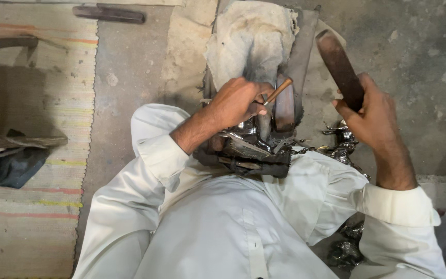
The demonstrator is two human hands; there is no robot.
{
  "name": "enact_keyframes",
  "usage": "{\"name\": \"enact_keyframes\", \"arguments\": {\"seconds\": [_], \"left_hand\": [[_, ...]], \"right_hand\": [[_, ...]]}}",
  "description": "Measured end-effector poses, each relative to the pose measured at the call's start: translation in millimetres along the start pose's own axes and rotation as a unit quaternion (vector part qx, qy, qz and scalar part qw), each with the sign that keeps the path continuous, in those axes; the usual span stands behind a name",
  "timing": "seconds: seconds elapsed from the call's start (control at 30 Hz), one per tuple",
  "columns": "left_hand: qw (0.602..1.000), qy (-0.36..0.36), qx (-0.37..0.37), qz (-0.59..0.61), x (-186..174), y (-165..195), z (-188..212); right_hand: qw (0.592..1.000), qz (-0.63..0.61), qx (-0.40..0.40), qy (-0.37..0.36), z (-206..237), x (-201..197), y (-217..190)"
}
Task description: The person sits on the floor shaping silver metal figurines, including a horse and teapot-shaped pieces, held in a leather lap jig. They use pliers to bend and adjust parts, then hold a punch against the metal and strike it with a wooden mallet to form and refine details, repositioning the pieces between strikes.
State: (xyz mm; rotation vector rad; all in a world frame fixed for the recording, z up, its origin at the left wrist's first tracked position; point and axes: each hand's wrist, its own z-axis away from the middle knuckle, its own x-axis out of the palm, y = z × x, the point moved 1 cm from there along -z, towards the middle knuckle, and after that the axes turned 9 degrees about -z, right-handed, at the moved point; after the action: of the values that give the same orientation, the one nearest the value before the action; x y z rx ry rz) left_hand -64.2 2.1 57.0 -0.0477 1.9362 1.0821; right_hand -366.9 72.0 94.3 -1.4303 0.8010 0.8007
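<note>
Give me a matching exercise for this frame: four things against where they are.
Things:
1. small wooden-handled tool
2. dark wooden bat
3. shiny metal workpiece
4. striped mat

Places:
A. on the floor at the picture's left
B. raised in the right hand
C. on the lap
D. gripped by the left hand

Pairs: 1-D, 2-B, 3-C, 4-A
</note>
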Motion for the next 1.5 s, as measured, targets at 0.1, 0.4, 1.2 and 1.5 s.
{"name": "enact_keyframes", "arguments": {"seconds": [0.1, 0.4, 1.2, 1.5], "left_hand": [[0.999, 0.031, -0.012, 0.006, -1.0, -2.5, 11.7], [0.986, 0.141, -0.039, 0.082, 16.4, -14.4, 43.9], [0.951, 0.238, -0.177, 0.084, 34.1, -5.0, 69.5], [0.945, 0.288, -0.133, 0.086, 40.9, -16.5, 74.8]], "right_hand": [[0.994, 0.072, -0.076, -0.013, -6.8, -1.5, -7.0], [0.993, -0.038, -0.094, 0.056, -37.8, -12.0, -27.9], [0.898, 0.346, -0.269, -0.026, -42.9, -23.4, -162.1], [0.9, 0.343, -0.267, -0.042, -35.0, -20.2, -144.8]]}}
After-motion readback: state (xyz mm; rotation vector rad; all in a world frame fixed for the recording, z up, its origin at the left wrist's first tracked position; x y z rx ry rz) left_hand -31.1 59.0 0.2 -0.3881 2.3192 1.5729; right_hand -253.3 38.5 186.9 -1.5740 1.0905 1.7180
